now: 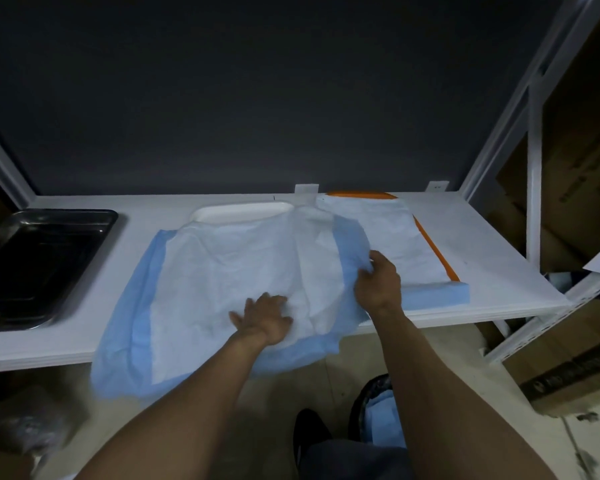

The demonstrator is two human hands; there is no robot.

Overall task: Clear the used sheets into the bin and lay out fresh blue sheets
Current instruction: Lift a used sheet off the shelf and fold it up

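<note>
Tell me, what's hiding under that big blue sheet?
Under the big blue sheet, the white tray's far rim peeks out, and the white shelf shows around it. Anything else underneath is covered.

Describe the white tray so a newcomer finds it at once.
Start at the white shelf and go to its back edge, near the middle. The white tray lies there, its front hidden under the spread sheet. Unlike the black tray at left, it is pale and shallow.

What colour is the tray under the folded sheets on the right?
Orange: the tray shows along its right and far edges in the head view, beneath the stack of folded sheets.
</note>
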